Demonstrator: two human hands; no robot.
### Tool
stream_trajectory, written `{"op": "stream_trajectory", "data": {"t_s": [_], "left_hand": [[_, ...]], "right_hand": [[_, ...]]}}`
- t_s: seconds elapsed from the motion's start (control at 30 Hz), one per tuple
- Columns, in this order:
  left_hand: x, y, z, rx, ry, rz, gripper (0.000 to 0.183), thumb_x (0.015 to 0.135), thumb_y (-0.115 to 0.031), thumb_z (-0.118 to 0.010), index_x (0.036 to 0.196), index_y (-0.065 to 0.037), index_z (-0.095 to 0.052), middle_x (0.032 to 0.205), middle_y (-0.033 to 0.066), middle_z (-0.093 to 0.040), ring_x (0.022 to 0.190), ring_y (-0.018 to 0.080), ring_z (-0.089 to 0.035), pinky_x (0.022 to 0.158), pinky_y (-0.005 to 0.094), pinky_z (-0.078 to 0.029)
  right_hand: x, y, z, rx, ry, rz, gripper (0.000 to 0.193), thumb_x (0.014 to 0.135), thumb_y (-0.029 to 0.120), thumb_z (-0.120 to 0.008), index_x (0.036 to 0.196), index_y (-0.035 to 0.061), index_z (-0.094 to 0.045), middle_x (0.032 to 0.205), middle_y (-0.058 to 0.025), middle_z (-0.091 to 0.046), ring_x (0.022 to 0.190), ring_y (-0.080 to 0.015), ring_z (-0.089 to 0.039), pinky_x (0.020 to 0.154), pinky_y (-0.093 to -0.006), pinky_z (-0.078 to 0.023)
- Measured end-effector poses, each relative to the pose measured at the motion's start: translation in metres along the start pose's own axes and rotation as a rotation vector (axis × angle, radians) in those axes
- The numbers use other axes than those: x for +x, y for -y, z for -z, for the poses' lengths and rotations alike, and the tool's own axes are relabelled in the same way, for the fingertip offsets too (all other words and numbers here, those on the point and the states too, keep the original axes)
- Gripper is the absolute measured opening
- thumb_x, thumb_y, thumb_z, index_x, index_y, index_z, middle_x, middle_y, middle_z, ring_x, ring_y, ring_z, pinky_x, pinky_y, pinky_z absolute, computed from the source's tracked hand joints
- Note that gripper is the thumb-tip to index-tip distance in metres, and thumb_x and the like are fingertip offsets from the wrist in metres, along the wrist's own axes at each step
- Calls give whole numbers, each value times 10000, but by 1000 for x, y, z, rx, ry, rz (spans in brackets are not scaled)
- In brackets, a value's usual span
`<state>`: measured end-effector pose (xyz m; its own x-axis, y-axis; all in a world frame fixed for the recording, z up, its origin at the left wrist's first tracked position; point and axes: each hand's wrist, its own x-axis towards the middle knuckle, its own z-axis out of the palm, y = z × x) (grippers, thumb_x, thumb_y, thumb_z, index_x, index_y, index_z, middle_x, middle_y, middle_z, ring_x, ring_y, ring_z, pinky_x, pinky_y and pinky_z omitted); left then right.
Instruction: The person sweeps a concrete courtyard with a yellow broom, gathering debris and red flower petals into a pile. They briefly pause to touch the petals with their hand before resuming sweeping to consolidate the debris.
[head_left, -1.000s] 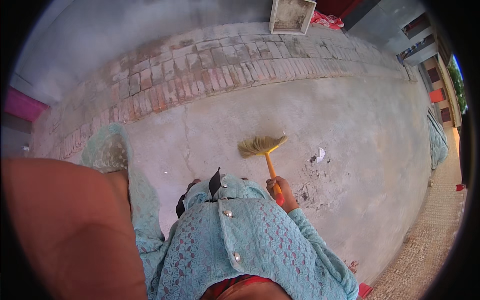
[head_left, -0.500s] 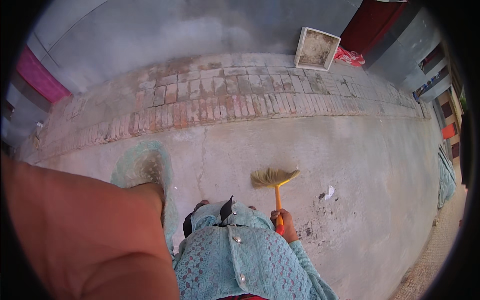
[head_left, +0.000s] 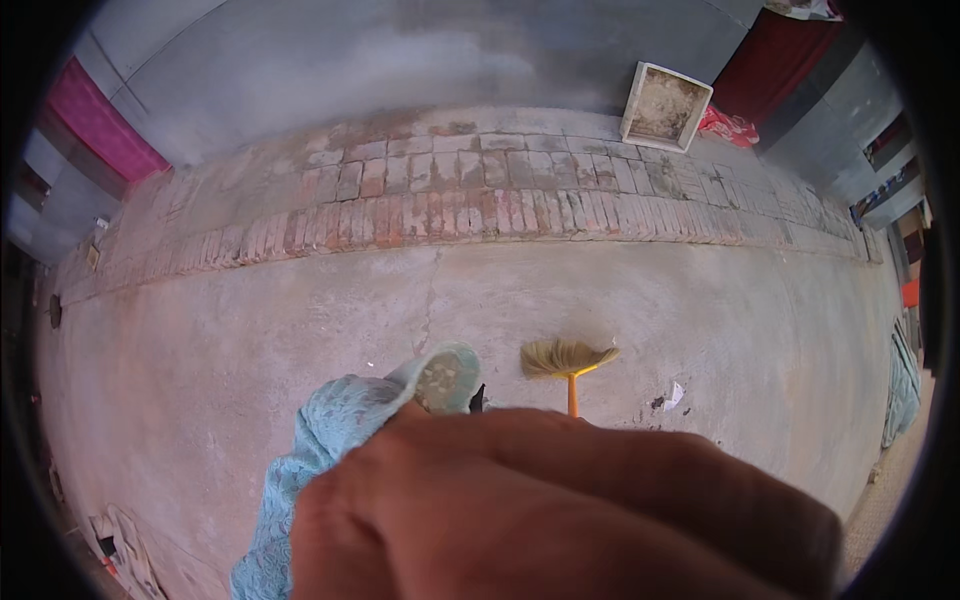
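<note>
My left hand (head_left: 560,510) looms large and blurred close to the camera, across the lower middle. Its fingers point rightward; whether they hold anything I cannot make out. The wide cuff of a light blue lace sleeve (head_left: 330,430) shows behind it, to the left. Beyond the hand, a broom (head_left: 565,357) with a fan of pale bristles rests on the concrete floor. Its orange-yellow handle runs down behind my left hand, which hides the lower end and my right hand.
White scrap (head_left: 675,394) and dark bits lie right of the broom. A raised brick ledge (head_left: 470,215) crosses ahead. On it, a square pale basin (head_left: 667,107) leans near the wall beside a red cloth (head_left: 728,127). Pink (head_left: 105,120) and dark red (head_left: 778,60) curtains hang at either side.
My left arm has swung from the left to the lower middle, its hand now covering my right hand, which held the broom handle. The view has shifted slightly left.
</note>
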<state>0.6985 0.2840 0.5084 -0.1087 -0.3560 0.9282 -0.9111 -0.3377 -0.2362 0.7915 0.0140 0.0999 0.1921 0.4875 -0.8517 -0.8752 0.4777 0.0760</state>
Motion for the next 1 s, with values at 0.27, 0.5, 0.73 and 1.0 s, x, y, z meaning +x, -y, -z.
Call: {"op": "stream_trajectory", "data": {"t_s": [0.27, 0.5, 0.73, 1.0], "left_hand": [[7, -3, -37, -144, -25, -35, 509, 800, -419, -444, 1176, -80, -388, 1122, 79, -394, 1019, 267, -400, 872, 442, -319], [5, -2, -54, -211, -16, -59, 499, 804, -412, -438, 1181, -90, -386, 1146, 69, -375, 1042, 263, -379, 882, 445, -303], [4, 1, -60, -218, -2, -67, 489, 808, -406, -432, 1186, -100, -384, 1169, 58, -356, 1065, 259, -358, 892, 449, -286], [-10, 13, -66, -287, -84, -72, 477, 812, -398, -425, 1191, -111, -381, 1195, 47, -335, 1092, 255, -333, 903, 453, -268]], "right_hand": [[-16, -10, -29, -95, 20, -23, 54, 696, 5, -393, 703, 19, -341, 578, -40, -396, 466, -109, -414, 431, -201, -414], [-5, 1, -8, -162, 37, -30, 44, 698, 11, -398, 680, 14, -357, 578, -41, -401, 478, -115, -418, 451, -201, -414], [9, 4, -4, -177, 22, -44, 46, 693, 12, -400, 670, 10, -360, 576, -44, -402, 478, -124, -418, 459, -209, -415], [27, 20, 18, -97, 30, -24, 47, 685, 14, -397, 670, 10, -352, 571, -48, -398, 471, -134, -415, 453, -217, -415]]}}
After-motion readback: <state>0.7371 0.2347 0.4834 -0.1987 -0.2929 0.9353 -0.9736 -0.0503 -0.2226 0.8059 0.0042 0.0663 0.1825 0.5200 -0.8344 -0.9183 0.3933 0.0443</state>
